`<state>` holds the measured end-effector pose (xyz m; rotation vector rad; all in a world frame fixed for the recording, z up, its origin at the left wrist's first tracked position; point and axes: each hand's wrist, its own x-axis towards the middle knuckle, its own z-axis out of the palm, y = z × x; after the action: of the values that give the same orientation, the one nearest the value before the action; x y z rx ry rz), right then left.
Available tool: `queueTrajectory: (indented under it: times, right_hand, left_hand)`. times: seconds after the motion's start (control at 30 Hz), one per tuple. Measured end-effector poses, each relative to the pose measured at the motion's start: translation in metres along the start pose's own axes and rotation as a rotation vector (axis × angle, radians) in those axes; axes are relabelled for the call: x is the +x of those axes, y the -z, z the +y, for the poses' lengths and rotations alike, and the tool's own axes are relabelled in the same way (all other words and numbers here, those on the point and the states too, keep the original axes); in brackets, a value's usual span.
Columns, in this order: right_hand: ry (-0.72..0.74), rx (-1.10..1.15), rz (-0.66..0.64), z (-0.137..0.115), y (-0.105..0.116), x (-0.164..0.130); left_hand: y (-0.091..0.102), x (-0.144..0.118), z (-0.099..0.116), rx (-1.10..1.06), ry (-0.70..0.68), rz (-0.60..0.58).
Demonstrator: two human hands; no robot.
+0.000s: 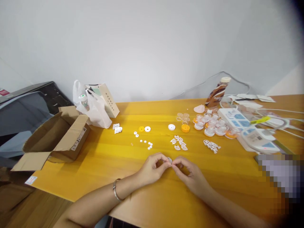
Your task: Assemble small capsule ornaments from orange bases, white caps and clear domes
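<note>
My left hand (153, 169) and my right hand (190, 174) meet over the yellow table (106, 158) near its front edge. Both pinch one small clear round part (169, 160) between their fingertips. A bracelet is on my left wrist. Just beyond the hands lie small white cut-out pieces (179, 142) and more of them (212, 146) to the right. Tiny white discs (145, 143) are scattered to the left, with a yellow ring (141, 129) and a white ring (147, 129) behind them.
An open cardboard box (59, 136) sits at the left edge, a white plastic bag (93, 109) and paper bag behind it. Clear and orange caps (213, 125), a white cap (171, 127), a brown bottle (217, 91) and power strips (249, 129) fill the right.
</note>
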<state>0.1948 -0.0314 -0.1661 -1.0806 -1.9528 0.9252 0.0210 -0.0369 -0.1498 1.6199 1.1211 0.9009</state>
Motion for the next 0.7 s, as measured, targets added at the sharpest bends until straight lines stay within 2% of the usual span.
queueTrajectory:
  times: [0.27, 0.47, 0.6, 0.7]
  right_hand:
    - [-0.044, 0.031, -0.014, 0.003, -0.001, 0.0]
    - [-0.063, 0.053, -0.001, 0.002, -0.002, 0.003]
    - [-0.068, 0.084, -0.024, 0.003, 0.0, 0.002]
    - [-0.068, 0.116, -0.05, 0.003, 0.0, 0.002]
  left_hand:
    - [-0.007, 0.0, -0.003, -0.014, -0.072, 0.085]
    - [-0.007, -0.002, -0.006, 0.064, -0.152, 0.091]
    - [-0.004, -0.002, -0.011, 0.213, -0.347, 0.135]
    - [-0.001, -0.001, -0.015, 0.342, -0.52, 0.123]
